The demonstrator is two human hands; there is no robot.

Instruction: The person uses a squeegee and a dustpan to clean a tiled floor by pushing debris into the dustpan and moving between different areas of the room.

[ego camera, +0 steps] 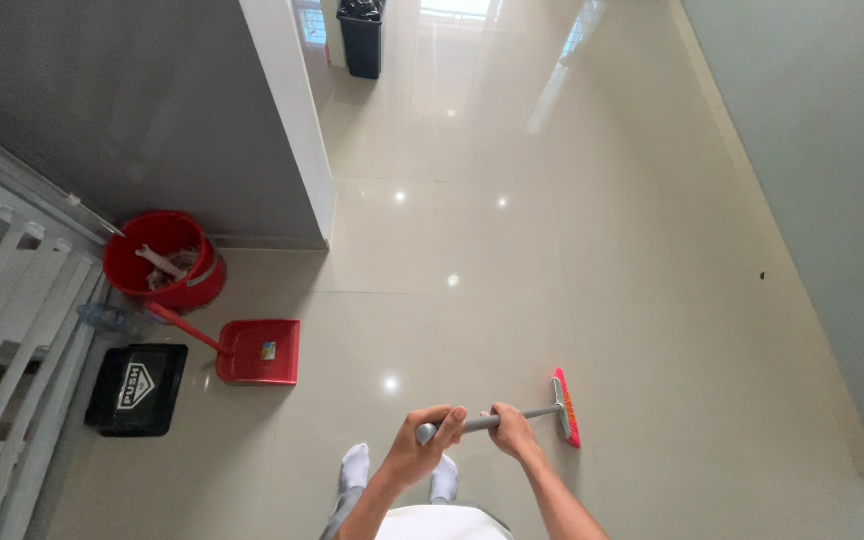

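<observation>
Left hand | right hand | both gripping broom handle

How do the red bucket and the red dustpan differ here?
The red bucket is round and deep, standing by the grey wall with pale items inside; the red dustpan is flat and squarish, lying on the tiles with nothing visible in it. The dustpan has a long handle running toward the bucket; the bucket shows none. Both are red and untouched by the hands.
</observation>
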